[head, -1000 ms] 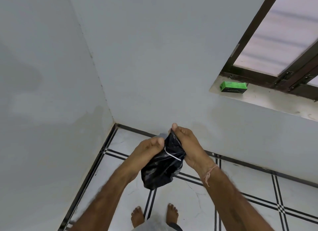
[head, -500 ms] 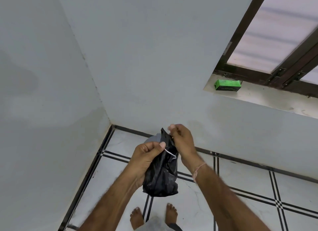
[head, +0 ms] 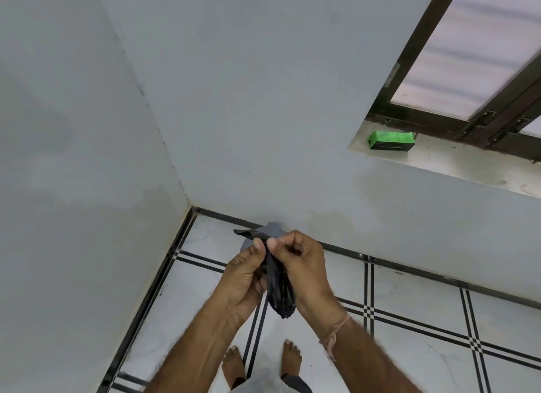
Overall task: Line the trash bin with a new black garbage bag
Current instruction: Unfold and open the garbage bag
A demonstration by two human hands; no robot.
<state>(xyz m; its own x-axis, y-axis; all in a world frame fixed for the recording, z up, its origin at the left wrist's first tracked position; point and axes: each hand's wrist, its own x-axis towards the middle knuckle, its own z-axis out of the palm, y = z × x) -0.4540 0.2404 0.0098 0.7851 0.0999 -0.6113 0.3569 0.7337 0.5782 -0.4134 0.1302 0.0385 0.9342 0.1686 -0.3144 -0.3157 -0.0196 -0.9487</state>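
A folded black garbage bag (head: 279,290) hangs between my two hands in front of me, its lower end dangling and its top corner sticking out to the left. My left hand (head: 244,278) pinches the bag's upper part with thumb and fingers. My right hand (head: 298,264) pinches the same top edge from the right, fingers curled. Behind the hands a grey trash bin (head: 273,230) stands against the wall, mostly hidden by them.
The room corner lies to the left, with grey walls and a white tiled floor (head: 409,319) with black lines. A green box (head: 390,140) sits on the window sill at upper right. My bare feet (head: 260,360) show below.
The white band seen around the bag is gone from sight. Both hands have closed together at the bag's top, and the bag now hangs narrower between them.
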